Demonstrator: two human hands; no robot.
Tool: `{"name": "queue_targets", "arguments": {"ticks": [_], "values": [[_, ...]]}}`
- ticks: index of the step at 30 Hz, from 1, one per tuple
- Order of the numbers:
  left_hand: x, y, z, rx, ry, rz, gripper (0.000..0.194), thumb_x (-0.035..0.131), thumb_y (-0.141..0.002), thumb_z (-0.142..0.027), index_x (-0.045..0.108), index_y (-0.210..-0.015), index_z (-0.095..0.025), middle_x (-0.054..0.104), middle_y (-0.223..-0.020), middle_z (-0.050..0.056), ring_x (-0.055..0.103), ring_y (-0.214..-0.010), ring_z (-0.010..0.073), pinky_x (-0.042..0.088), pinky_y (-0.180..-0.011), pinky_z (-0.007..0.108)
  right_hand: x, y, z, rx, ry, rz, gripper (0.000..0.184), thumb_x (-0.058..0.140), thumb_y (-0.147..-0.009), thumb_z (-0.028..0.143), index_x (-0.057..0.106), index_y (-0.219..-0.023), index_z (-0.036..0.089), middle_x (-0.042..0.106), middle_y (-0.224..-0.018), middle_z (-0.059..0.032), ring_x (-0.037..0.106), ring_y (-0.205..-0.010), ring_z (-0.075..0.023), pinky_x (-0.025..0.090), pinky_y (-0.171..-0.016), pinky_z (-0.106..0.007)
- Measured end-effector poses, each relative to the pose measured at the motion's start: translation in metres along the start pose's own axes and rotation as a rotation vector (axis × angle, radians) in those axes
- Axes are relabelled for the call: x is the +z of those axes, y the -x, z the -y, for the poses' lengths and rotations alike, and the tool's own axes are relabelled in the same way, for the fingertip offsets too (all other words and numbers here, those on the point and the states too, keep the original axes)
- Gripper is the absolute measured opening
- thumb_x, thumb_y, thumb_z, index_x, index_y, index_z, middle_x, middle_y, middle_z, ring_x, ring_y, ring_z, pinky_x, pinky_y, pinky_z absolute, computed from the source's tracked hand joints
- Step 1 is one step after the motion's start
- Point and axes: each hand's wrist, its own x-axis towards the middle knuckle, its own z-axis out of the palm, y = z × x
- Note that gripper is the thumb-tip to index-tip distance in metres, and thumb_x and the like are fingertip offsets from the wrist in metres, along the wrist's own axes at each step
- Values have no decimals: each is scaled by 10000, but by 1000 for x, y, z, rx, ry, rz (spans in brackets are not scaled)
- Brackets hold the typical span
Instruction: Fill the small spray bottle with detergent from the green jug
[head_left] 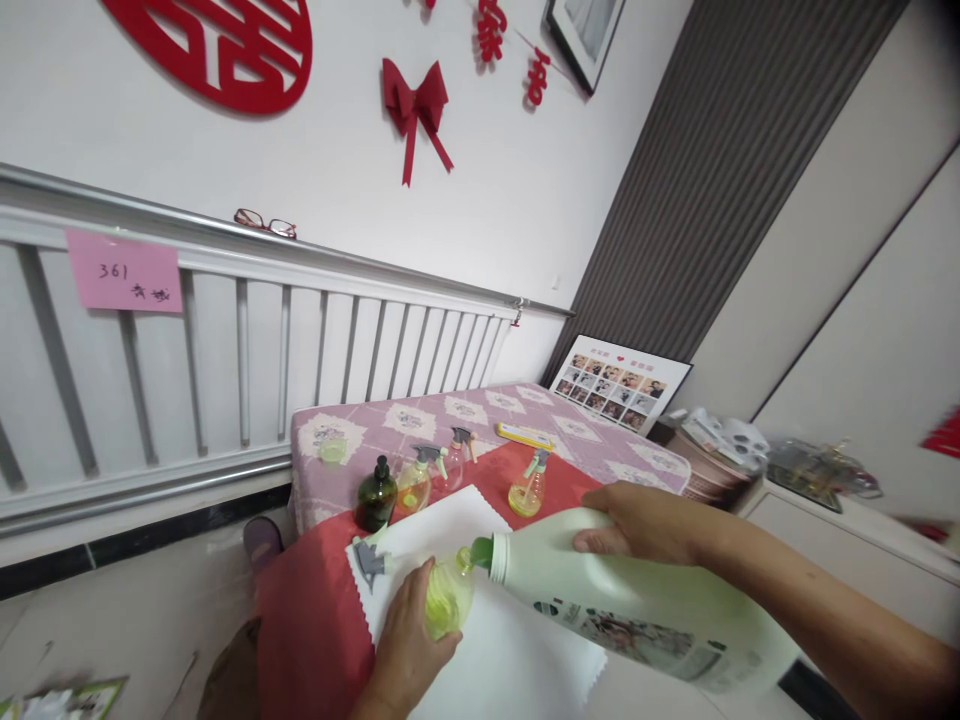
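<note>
My left hand (411, 632) is wrapped round a small clear spray bottle (448, 598) with no spray head on it, tilted and partly filled with yellow-green liquid. Held on its side in my right hand (626, 522) is a large pale green detergent jug (652, 600). Its green spout (481, 552) meets the small bottle's mouth. On the white cloth (517, 650), left of my left hand, lies a loose grey spray head (370, 562). Behind stand a dark green pump bottle (376, 497) and several spray bottles, one with yellow liquid (529, 488). My right hand's lower fingers are hidden behind the jug.
A red cloth (319, 610) lies under the white one on the patterned table (465, 408). A yellow box (525, 436) and a small pale green lid-like piece (332, 451) rest there too. To the right is a white cabinet (795, 545); a radiator (255, 350) runs behind.
</note>
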Motion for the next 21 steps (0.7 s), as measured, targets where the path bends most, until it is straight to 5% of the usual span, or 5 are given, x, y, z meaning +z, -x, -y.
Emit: {"name": "queue_targets", "arguments": {"ticks": [21], "values": [[-2, 0, 0, -3, -10, -5, 940, 622, -615, -298, 344, -1493, -112, 491, -1550, 136, 408, -1456, 263, 309, -1252, 398, 0, -1, 1, 20, 33, 28, 373, 560, -842, 560, 608, -852, 190, 733, -980, -152, 681, -912, -338, 459, -732, -391]]}}
